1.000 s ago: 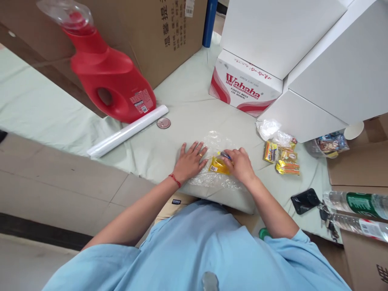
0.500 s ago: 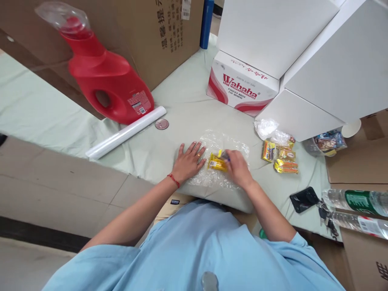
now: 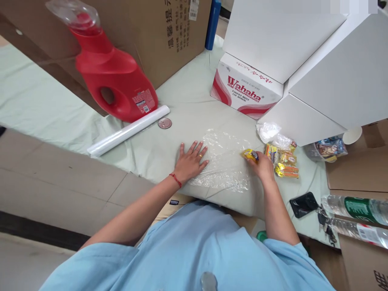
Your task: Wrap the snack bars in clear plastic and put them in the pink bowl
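Your right hand holds the yellow packet in a narrow grip, its end jutting left, by the right edge of the clear film; your left hand lies spread at the film's left.

We log yellow packet with dark patch; colourless film; pale green cloth beneath. Right, we note shiny gold packs, orange stripes on nearest. Left: red jug, glossy white roll. Far: white carton with red waves, red and black lettering; brown box, black print; plain blue cylinder. Near, we record light blue shirt.
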A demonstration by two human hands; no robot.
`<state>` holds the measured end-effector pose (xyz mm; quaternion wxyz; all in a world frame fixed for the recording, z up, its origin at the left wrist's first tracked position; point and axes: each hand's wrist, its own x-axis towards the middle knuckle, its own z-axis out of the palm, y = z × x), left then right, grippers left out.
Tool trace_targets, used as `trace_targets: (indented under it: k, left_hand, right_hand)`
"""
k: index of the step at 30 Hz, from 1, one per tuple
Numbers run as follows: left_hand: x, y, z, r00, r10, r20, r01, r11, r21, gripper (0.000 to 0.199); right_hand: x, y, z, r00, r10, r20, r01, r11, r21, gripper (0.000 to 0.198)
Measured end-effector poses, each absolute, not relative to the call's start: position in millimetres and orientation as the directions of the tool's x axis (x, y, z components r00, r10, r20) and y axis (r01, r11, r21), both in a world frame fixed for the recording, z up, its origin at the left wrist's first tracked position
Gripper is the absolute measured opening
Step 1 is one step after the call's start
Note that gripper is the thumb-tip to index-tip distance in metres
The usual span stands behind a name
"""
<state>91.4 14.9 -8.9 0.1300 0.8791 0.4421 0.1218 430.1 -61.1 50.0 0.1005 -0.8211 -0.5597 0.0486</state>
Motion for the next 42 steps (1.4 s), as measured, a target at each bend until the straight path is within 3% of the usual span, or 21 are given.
trace_targets:
  k: [2, 5, 8, 11, 14, 18, 21, 26, 31, 38, 42]
  left_hand:
    - [91.0, 14.9, -9.3, 0.582, 0.807, 0.100, 0.745, -0.578, 0.333, 0.064]
    - [90.6, 14.5, -9.2, 0.584, 0.805, 0.103, 0.745, -0.582, 0.327, 0.064]
    - [90.6, 14.0, -8.6, 0.585, 0.804, 0.104, 0.746, -0.584, 0.320, 0.063]
    - [91.1, 13.4, -7.3, 0.582, 0.806, 0.108, 0.749, -0.583, 0.314, 0.063]
    - [91.6, 13.1, -4.9, 0.580, 0.809, 0.099, 0.752, -0.578, 0.315, 0.062]
    - [91.6, 13.3, -2.1, 0.583, 0.808, 0.085, 0.752, -0.577, 0.319, 0.062]
    - [91.2, 13.3, -1.5, 0.583, 0.808, 0.087, 0.750, -0.576, 0.326, 0.062]
    - [91.1, 12.9, -2.2, 0.585, 0.804, 0.109, 0.733, -0.581, 0.354, 0.062]
    - [91.6, 12.0, -2.0, 0.581, 0.806, 0.113, 0.734, -0.579, 0.357, 0.061]
    - [91.3, 12.0, -1.2, 0.577, 0.810, 0.107, 0.743, -0.575, 0.342, 0.060]
    - [91.4, 12.1, -1.3, 0.576, 0.811, 0.108, 0.744, -0.574, 0.341, 0.060]
  right_hand:
    - [434.0, -60.9, 56.6, 0.369, 0.921, 0.123, 0.893, -0.314, -0.323, 0.062]
    - [413.4, -56.2, 65.8, 0.204, 0.957, 0.209, 0.892, -0.093, -0.443, 0.060]
    - [376.1, -45.8, 64.0, -0.030, 0.991, 0.130, 0.893, 0.085, -0.441, 0.048]
    - [346.8, -37.0, 48.4, -0.147, 0.989, -0.019, 0.905, 0.127, -0.406, 0.046]
    - [340.6, -38.0, 32.1, -0.133, 0.990, 0.048, 0.860, 0.139, -0.491, 0.052]
    - [354.4, -55.6, 30.4, 0.066, 0.959, 0.277, 0.791, 0.119, -0.600, 0.047]
    - [353.6, -76.5, 36.6, 0.055, 0.950, 0.308, 0.801, 0.142, -0.582, 0.041]
    - [325.1, -95.1, 29.8, -0.238, 0.946, 0.219, 0.861, 0.310, -0.404, 0.033]
    - [314.5, -81.8, 17.4, -0.252, 0.943, 0.216, 0.911, 0.307, -0.277, 0.030]
    - [325.7, -66.0, 25.2, -0.156, 0.946, 0.286, 0.884, 0.262, -0.388, 0.032]
    - [328.8, -57.6, 25.4, -0.068, 0.965, 0.253, 0.893, 0.172, -0.416, 0.038]
